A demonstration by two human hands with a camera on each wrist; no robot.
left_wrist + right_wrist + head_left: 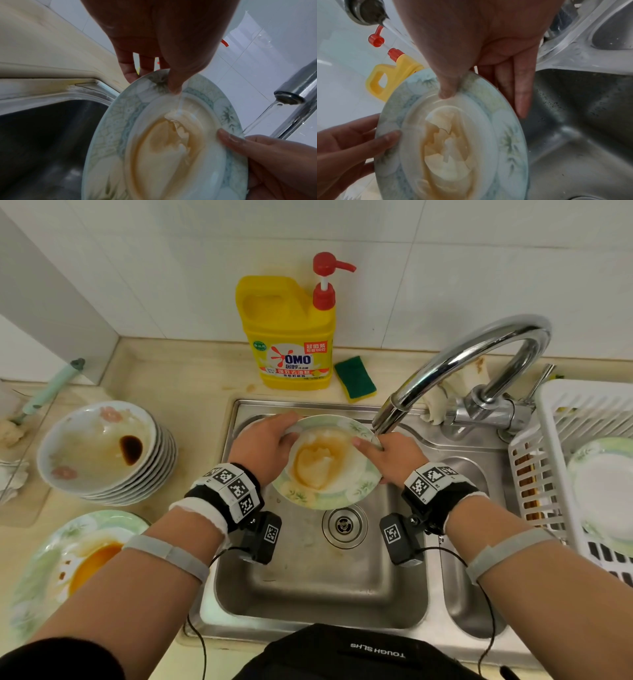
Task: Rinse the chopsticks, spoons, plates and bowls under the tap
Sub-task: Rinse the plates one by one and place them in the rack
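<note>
Fingers (pixel 286 419) on plate (pixel 356 491), near OMO bottle (pixel 287 337)

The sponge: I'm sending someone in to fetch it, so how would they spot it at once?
Start at the sink and look at the counter strip behind it, below the tiled wall. Right of the yellow soap jug, left of the tap, lies the sponge. It is the only small flat block there, dark green on top with a yellow layer beneath.

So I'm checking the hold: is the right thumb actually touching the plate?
Touching. The right wrist view shows the right hand's thumb pressed on the plate's patterned rim.
</note>
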